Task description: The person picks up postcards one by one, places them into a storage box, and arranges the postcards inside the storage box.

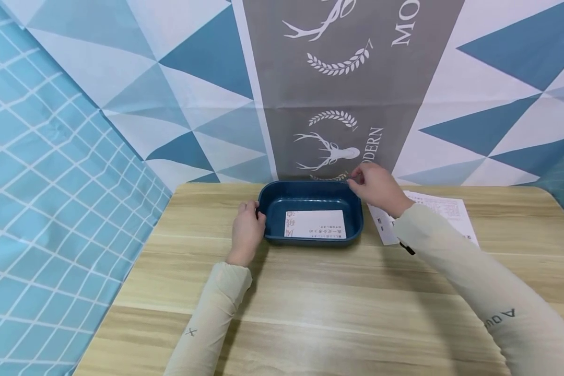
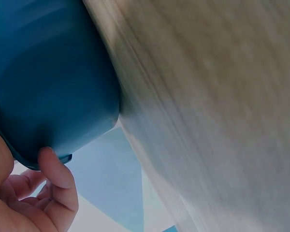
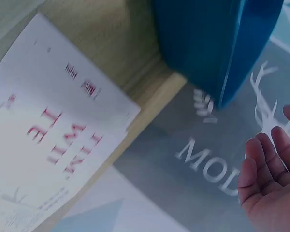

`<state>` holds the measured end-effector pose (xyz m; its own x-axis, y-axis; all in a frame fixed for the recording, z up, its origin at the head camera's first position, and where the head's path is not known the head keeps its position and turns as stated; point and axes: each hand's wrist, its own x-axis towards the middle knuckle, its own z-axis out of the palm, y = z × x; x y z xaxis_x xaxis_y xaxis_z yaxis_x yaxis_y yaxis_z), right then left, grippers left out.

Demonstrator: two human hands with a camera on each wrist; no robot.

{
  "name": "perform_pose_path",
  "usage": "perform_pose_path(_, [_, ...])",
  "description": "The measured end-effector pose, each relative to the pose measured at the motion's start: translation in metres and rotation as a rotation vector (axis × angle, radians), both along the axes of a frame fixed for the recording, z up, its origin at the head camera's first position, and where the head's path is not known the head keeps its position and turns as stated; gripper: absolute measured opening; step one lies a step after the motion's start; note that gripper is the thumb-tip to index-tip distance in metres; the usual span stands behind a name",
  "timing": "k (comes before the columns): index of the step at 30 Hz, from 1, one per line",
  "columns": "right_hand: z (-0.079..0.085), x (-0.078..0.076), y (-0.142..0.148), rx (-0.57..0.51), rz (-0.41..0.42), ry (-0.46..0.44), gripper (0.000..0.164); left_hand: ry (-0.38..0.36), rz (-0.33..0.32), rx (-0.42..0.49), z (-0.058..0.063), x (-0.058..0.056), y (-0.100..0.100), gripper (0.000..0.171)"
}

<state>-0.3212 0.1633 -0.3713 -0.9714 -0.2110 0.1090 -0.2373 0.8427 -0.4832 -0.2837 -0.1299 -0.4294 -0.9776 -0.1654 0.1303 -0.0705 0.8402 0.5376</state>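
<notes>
A dark blue rectangular basin (image 1: 270, 209) stands at the back of the table, and a printed white card (image 1: 316, 225) lies flat inside it. My left hand (image 1: 247, 232) grips the basin's left end. In the left wrist view, the fingers of the left hand (image 2: 34, 193) curl at the rim of the basin (image 2: 58, 82). Over the back right corner is my right hand (image 1: 378, 188), its fingers loosely bent. The right wrist view shows that hand (image 3: 273, 181) holding nothing, a little apart from the basin (image 3: 198, 43).
Printed white sheets (image 1: 444, 211) lie to the right of the basin, partly under the right forearm; red lettering shows on them (image 3: 53, 121) up close. A patterned cloth (image 1: 207, 78) hangs right behind the table's back edge. A blue gridded cloth (image 1: 51, 209) borders the left side.
</notes>
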Motion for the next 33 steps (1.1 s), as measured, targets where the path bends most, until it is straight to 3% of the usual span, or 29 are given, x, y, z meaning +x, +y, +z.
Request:
perform_pose_path(9, [0.0, 0.001, 0.037, -0.035, -0.067, -0.037, 0.031, -0.002, -0.008, -0.002, -0.002, 0.001, -0.002, 0.03])
perform_pose_path(21, [-0.013, 0.002, 0.084, -0.015, -0.151, -0.037, 0.035, 0.048, -0.026, -0.041, -0.002, 0.001, -0.001, 0.028])
perform_pose_path(33, [-0.02, 0.007, 0.116, -0.002, -0.186, -0.017, 0.044, 0.068, -0.027, -0.058, -0.003, 0.001, 0.0, 0.027])
